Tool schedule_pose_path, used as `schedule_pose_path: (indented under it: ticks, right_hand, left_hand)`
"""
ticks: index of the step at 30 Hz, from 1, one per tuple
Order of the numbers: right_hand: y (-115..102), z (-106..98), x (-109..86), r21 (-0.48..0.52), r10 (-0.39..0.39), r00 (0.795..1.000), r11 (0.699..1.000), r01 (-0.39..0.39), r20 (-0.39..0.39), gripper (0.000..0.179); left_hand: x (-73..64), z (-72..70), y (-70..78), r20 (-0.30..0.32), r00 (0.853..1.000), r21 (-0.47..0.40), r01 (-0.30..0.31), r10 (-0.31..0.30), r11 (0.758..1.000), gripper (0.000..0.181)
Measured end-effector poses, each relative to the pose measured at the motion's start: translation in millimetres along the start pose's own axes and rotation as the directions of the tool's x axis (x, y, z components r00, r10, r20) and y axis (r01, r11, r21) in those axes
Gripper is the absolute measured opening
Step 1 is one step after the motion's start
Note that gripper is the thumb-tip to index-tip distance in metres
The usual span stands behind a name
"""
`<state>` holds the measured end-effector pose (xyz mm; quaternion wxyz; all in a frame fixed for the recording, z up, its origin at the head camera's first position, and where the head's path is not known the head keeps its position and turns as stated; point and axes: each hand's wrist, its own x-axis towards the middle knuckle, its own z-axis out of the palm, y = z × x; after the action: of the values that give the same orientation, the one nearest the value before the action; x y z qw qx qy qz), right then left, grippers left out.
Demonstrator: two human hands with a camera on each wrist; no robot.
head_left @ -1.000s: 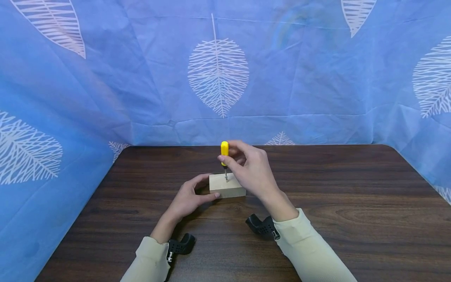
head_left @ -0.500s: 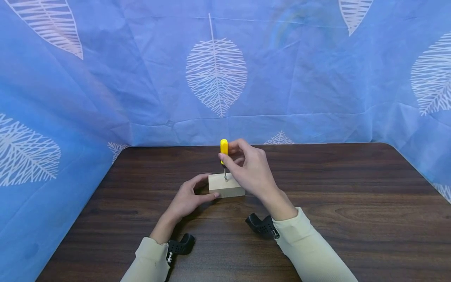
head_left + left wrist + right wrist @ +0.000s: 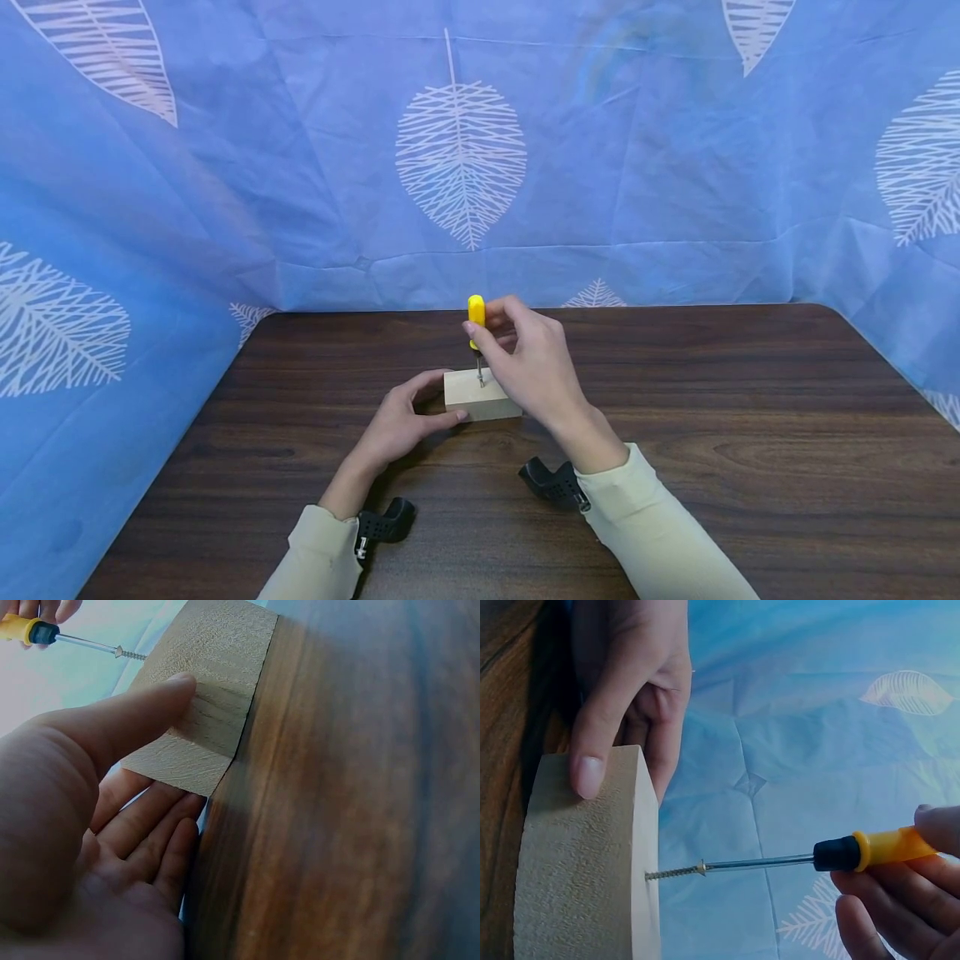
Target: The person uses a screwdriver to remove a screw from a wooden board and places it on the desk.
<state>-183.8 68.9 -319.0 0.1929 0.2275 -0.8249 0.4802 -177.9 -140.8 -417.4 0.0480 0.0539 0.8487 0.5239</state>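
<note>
A pale wooden block [image 3: 480,404] lies on the table. My left hand [image 3: 397,423] grips its left end, the thumb on the near side and the fingers behind. Out of the block's top stands a screw [image 3: 676,872], its tip in the wood and much of its thread showing. The tip of a screwdriver [image 3: 761,863] meets the screw head, in line with it. My right hand [image 3: 536,358] pinches the screwdriver's yellow-and-black handle [image 3: 476,321] between thumb and fingers, above the block. In the left wrist view the left thumb [image 3: 142,720] presses the block's side.
The dark wood-grain table [image 3: 712,450] spreads around the block. Behind it hangs a blue cloth [image 3: 330,150] with white leaf prints. A black wrist mount [image 3: 386,521] sits on the left sleeve, and another black mount [image 3: 551,483] on the right.
The right wrist and sleeve shift slightly left, and the fingers move a little on the screwdriver handle. The left hand and the block stay in place.
</note>
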Motion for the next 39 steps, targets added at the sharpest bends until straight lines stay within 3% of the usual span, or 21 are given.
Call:
schedule_pose_path:
  ticks: [7,13,23,33,39]
  right_hand:
    - [-0.4,-1.6,-0.5,-0.054,-0.010,0.999,0.998,0.012,0.041,0.019]
    - [0.4,0.1,-1.2,-0.044,0.011,1.000,0.999,-0.010,0.016,0.022]
    - [0.4,-1.0,-1.1,-0.074,-0.033,0.999,0.997,0.035,0.027,0.019]
    - [-2.0,-0.3,-1.1,-0.085,0.026,0.999,0.996,-0.024,0.021,0.020]
    - [-1.2,-0.9,-1.2,-0.091,0.004,0.999,0.996,-0.001,0.035,0.018]
  left_hand:
    - [-0.2,0.8,0.0,-0.005,1.000,0.008,0.002,-0.002,1.000,0.061]
    - [-0.2,1.5,-1.5,-0.006,1.000,0.014,0.004,-0.004,1.000,0.061]
    - [-0.3,0.9,-1.5,-0.004,1.000,0.008,-0.004,0.004,1.000,0.059]
    - [-1.0,1.0,-3.2,-0.003,1.000,0.003,-0.003,0.003,1.000,0.058]
    - [0.2,1.3,-2.0,-0.004,1.000,0.012,0.005,-0.005,1.000,0.059]
